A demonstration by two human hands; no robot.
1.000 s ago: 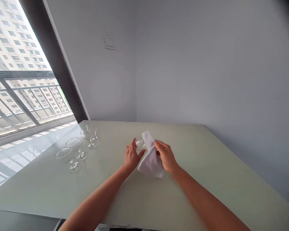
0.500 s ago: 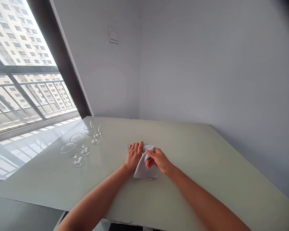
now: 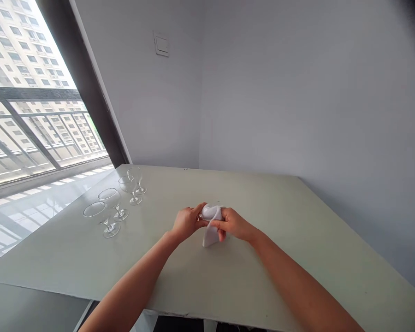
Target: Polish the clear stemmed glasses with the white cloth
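Note:
My left hand [image 3: 188,222] is closed around a clear stemmed glass [image 3: 207,211] that lies tipped on its side over the middle of the table. Its foot and stem are hidden by my fingers. White cloth shows at the bowl, but I cannot tell how far inside it reaches. From the right, my right hand [image 3: 234,224] pinches the white cloth [image 3: 211,234] against the glass. A loose corner of the cloth hangs below the fingers toward the tabletop.
Several clear stemmed glasses stand upright in a row on the left of the pale table [image 3: 280,258], the nearest glass [image 3: 111,229] closest to me. Grey walls [image 3: 280,83] meet behind the table. A window [image 3: 38,124] is at the left.
My left hand has turned and shifted slightly left, its thumb now showing below the glass. The cloth has bunched up at the bowl, with less hanging down. My right hand stays on the cloth.

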